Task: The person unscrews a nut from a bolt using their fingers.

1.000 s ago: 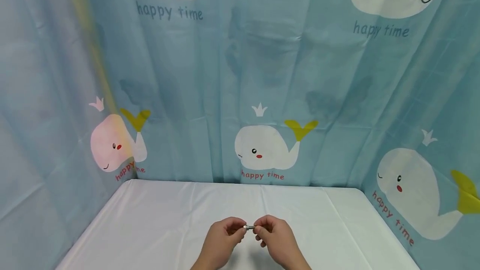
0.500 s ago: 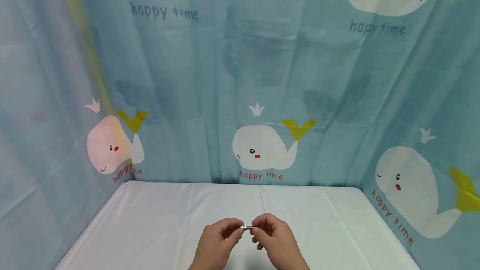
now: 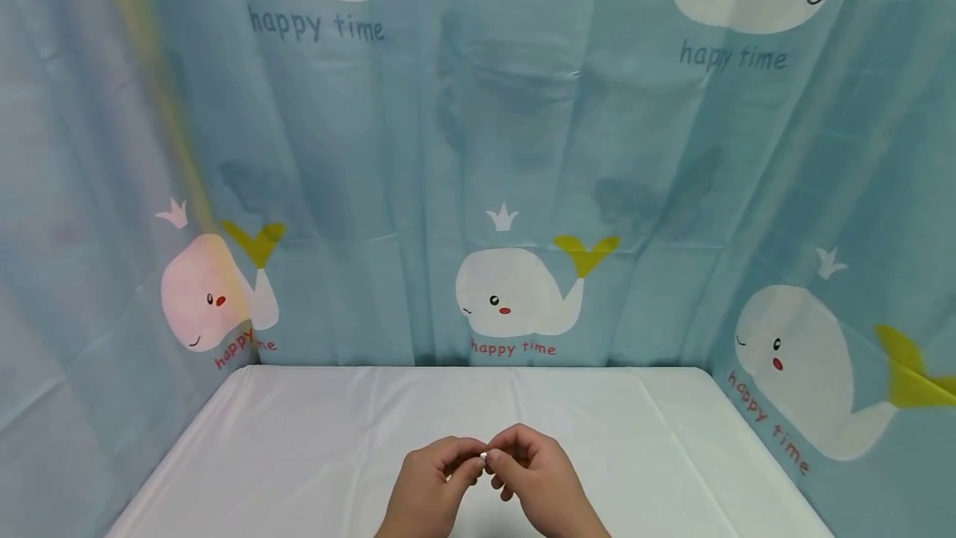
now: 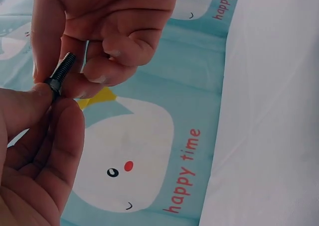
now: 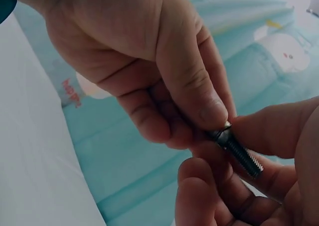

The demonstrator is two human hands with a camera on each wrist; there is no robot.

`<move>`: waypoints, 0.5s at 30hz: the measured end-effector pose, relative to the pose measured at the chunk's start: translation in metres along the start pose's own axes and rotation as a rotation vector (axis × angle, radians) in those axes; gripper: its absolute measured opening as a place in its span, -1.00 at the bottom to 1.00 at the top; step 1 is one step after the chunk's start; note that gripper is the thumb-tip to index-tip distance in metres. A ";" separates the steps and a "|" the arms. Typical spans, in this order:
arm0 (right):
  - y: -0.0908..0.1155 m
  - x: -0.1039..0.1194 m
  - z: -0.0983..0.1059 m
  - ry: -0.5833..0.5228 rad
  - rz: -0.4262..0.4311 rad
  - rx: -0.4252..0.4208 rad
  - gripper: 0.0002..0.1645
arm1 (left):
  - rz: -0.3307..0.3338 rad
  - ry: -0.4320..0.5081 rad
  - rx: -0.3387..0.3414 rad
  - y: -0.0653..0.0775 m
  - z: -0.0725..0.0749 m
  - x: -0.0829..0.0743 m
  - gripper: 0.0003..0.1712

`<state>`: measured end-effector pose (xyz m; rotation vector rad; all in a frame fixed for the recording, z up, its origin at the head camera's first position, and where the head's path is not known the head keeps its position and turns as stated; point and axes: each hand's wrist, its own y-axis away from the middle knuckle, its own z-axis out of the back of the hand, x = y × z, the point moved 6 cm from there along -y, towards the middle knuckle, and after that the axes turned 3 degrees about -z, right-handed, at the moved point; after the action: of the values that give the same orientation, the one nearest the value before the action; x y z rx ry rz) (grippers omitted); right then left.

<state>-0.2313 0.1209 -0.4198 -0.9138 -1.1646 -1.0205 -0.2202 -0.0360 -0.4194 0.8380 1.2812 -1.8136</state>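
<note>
Thumb and fingers of my left hand (image 3: 429, 480) pinch the head end of a small metal bolt (image 4: 66, 65). A nut (image 4: 53, 83) sits on the bolt near that end. My right hand (image 3: 543, 478) reaches over from the other side, its thumb and finger pinching at the nut. In the right wrist view the threaded shank of the bolt (image 5: 245, 160) sticks out towards my right palm, and the nut (image 5: 223, 136) is partly covered by fingertips. From the head view only a bright speck of metal shows between the hands, which meet above the table.
A white-covered table (image 3: 314, 430) lies under the hands. Blue curtains (image 3: 523, 139) printed with whales and "happy time" hang behind it and along both sides.
My right fingertips have moved left along the bolt from its shank to the nut, covering the shank in the head view. The left hand keeps its pinch.
</note>
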 end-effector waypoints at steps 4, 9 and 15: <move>-0.001 0.000 -0.001 0.016 0.003 0.000 -0.80 | -0.030 -0.039 -0.004 0.001 -0.001 -0.002 -0.82; 0.000 0.003 0.000 0.018 0.014 -0.014 -0.85 | -0.061 -0.115 -0.026 -0.001 -0.001 -0.007 -0.84; 0.001 0.006 0.000 0.018 0.007 -0.033 -0.85 | -0.104 -0.151 -0.051 0.000 0.001 -0.012 -0.86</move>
<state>-0.2295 0.1204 -0.4138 -0.9322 -1.1318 -1.0429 -0.2139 -0.0348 -0.4093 0.6041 1.2886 -1.8791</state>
